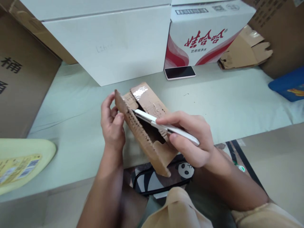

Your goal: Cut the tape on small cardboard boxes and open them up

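A small brown cardboard box (pixel 144 126) with taped flaps is held tilted above the pale green table edge (pixel 71 104). My left hand (pixel 111 126) grips the box's upper left corner, fingers curled round its edge. My right hand (pixel 190 139) is closed on a white utility knife (pixel 163 125), whose tip rests at the box's opened seam near the top left. The box's torn flap edge hangs down toward my lap.
A large white carton (pixel 109 41) and a red-and-white printed carton (pixel 204 31) stand at the back. A phone (pixel 180 72) lies flat before them. Brown cartons (pixel 21 79) flank the left and right. A blue item (pixel 288 84) sits right, a yellow package (pixel 21 164) left, a panda-print bag (pixel 166 177) below.
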`<state>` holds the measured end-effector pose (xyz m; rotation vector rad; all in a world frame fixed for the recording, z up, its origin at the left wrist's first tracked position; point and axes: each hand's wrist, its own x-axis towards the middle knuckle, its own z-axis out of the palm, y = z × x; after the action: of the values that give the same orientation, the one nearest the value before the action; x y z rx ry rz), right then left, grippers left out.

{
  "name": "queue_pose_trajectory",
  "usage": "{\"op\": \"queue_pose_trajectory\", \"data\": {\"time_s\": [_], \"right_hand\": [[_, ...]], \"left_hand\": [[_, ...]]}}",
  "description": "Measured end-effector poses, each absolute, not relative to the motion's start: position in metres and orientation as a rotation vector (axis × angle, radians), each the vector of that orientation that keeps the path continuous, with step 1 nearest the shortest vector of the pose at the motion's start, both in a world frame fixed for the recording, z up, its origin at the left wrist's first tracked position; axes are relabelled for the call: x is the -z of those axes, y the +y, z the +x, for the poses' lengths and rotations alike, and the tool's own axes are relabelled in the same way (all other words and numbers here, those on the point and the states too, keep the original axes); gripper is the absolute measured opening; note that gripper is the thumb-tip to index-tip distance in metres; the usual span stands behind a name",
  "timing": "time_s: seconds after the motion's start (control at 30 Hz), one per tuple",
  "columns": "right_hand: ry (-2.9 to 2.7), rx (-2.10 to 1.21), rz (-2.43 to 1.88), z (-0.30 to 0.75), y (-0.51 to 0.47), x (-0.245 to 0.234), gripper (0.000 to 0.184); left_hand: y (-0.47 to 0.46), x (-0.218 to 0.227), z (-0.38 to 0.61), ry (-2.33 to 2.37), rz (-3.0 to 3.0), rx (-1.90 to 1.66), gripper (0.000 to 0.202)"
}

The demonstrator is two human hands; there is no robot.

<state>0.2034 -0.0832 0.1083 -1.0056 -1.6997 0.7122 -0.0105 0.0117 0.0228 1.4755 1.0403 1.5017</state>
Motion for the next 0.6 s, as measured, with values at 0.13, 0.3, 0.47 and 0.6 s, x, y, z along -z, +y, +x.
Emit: {"op": "queue_pose_trajectory", "data": {"time_s": [0.13,0.3,0.47,0.6], "right_hand": [[-1.746,-0.732,-0.873,0.206,-0.082,-0.109,0.023],[-1.723,-0.719,-0.869,0.206,-0.082,-0.107,0.024],[-1.684,-0.729,-0.831,0.206,-0.084,-0.109,0.024],[-1.641,-0.705,-0.851,0.206,-0.089,-0.106,0.027]], "left_hand": [[0.007,-0.040,-0.004,0.944,1.197,-1.596,0.049],[0.007,-0.043,-0.004,0.947,1.030,-1.554,0.038],[0.014,-0.041,-0.007,0.984,0.934,-1.505,0.038],[0.015,-0.042,-0.009,0.937,0.803,-1.519,0.045]]}}
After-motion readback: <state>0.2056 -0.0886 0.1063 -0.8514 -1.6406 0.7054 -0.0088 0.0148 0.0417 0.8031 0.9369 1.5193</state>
